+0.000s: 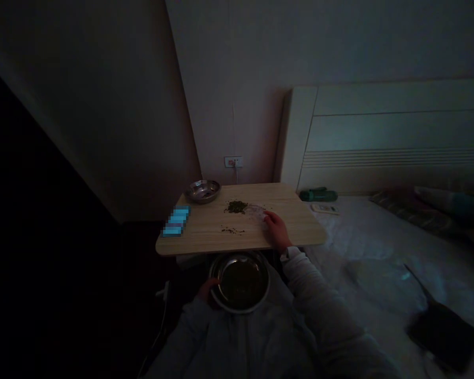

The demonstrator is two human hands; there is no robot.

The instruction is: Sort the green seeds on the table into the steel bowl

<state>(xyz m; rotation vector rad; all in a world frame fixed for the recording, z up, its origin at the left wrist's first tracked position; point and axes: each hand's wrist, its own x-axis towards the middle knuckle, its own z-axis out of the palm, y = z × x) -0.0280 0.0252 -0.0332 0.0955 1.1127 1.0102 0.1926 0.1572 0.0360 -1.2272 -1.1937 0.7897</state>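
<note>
My right hand (277, 229) is over the small table (296, 231), its fingers closed on a clear plastic piece (256, 212) whose exact kind I cannot make out. The plastic meets the right side of a pile of small green grains (236, 207). A thin scatter of darker bits (233, 230) lies nearer the table's front edge. Below that edge, a round metal bowl (265, 287) rests on my lap with a dark green mass inside. My left hand (208, 289) grips the bowl's left rim, partly lost in shadow.
Another metal bowl (203, 191) stands at the table's back left corner, with a blurred-out lit phone (176, 221) in front of it. To the right, a bed (339, 237) bears a green bottle (318, 195), a remote control (325, 209) and a dark flat object (444, 334).
</note>
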